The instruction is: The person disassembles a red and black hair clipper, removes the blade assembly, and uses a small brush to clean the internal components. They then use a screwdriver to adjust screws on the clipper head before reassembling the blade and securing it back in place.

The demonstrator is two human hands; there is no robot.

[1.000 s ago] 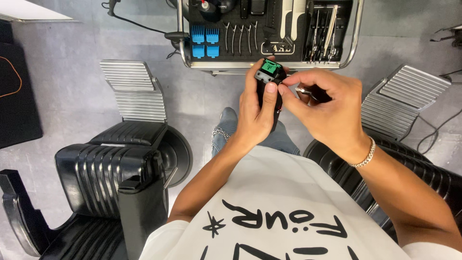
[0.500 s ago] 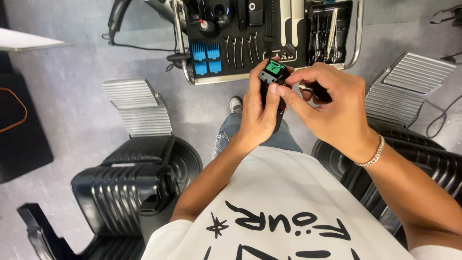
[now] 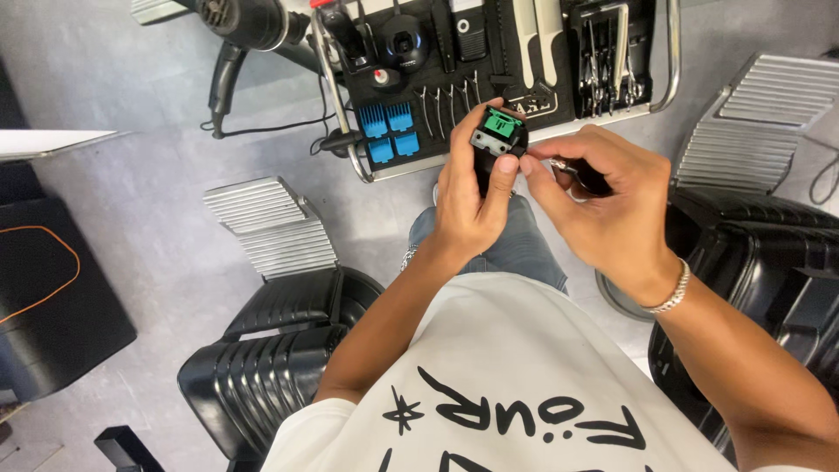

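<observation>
Left hand (image 3: 468,205) still grips the clipper (image 3: 495,144), green part now bared, above the tray's (image 3: 350,149) near edge, while right hand (image 3: 603,210) pinches a small tool (image 3: 578,175).

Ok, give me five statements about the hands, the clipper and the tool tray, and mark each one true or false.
1. The left hand grips a black hair clipper whose head shows a green part. True.
2. The right hand is empty and hangs apart from the clipper. False: it holds a small dark tool, its fingertips close to the clipper's head.
3. Blue clipper guards lie in the tool tray. True.
4. A hair dryer lies on the right of the tray. False: it is at the left, by the tray's corner.
5. The right wrist wears a bracelet. True.
</observation>
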